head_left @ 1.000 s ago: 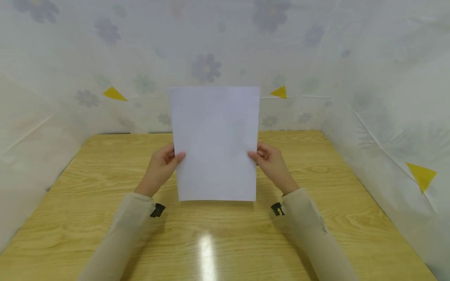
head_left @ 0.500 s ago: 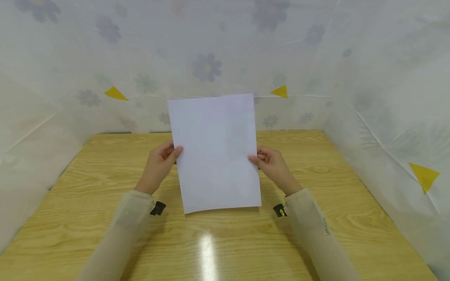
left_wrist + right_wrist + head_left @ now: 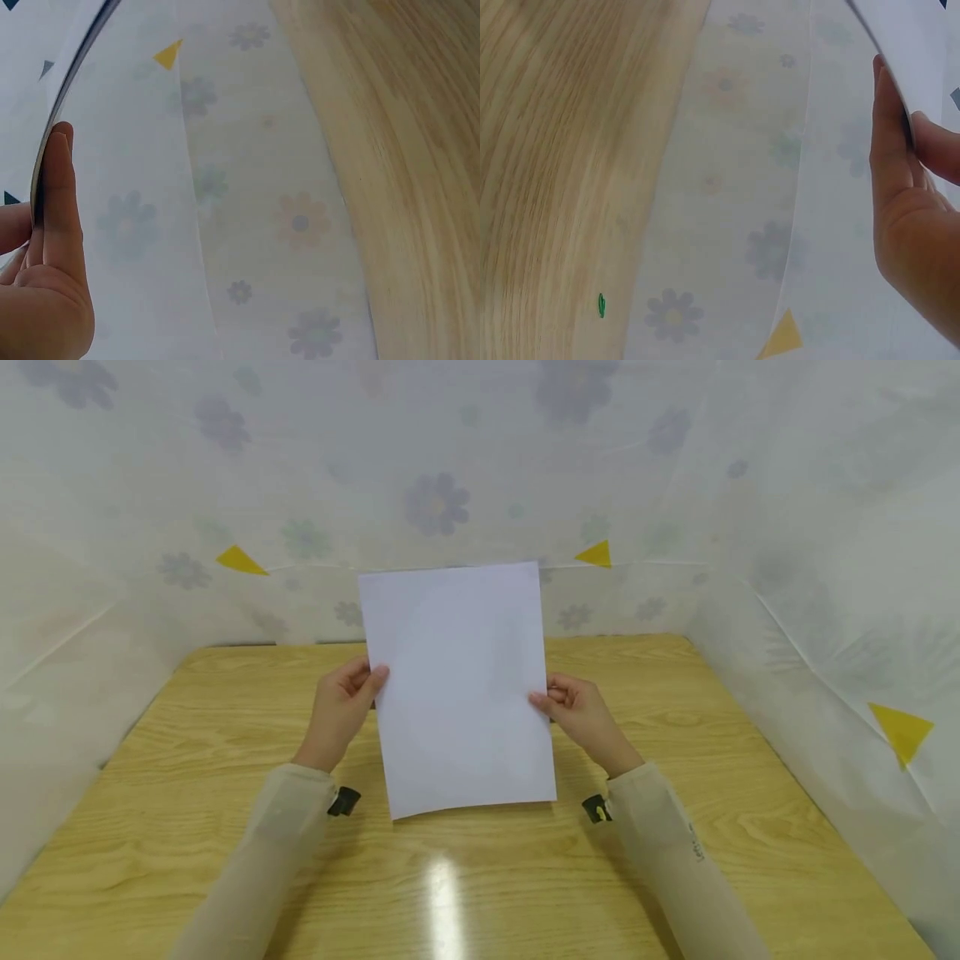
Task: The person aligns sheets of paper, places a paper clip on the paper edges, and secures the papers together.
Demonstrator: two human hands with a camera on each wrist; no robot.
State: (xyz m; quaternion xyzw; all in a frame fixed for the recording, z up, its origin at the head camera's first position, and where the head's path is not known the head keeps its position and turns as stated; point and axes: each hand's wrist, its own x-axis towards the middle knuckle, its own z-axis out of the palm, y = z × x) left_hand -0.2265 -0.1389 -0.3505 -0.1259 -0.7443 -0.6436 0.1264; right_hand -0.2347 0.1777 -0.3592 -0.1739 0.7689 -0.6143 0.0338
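Observation:
A white sheet of paper [image 3: 459, 693] is held up above the table in the head view, slightly tilted, its face blank. My left hand [image 3: 339, 706] pinches its left edge, thumb in front and fingers behind. On the opposite edge, a bit lower, my right hand [image 3: 585, 718] pinches it the same way. The left wrist view shows the paper [image 3: 75, 64] nearly edge-on between thumb and fingers of the left hand [image 3: 56, 262]. A similar grip of the right hand [image 3: 911, 202] appears in the right wrist view. Whether it is one sheet or more I cannot tell.
A wood-grain table [image 3: 697, 860] lies below, with a bright light reflection near its front. Pale flowered sheeting [image 3: 480, 460] rises at the back and both sides. Yellow triangles [image 3: 902, 732] mark the sheeting. A small green mark [image 3: 601, 305] shows on the table.
Since a second ago the paper has tilted, its top edge dropping and its lower edge coming lower. The left hand has risen slightly and the right has lowered slightly. Both keep their hold.

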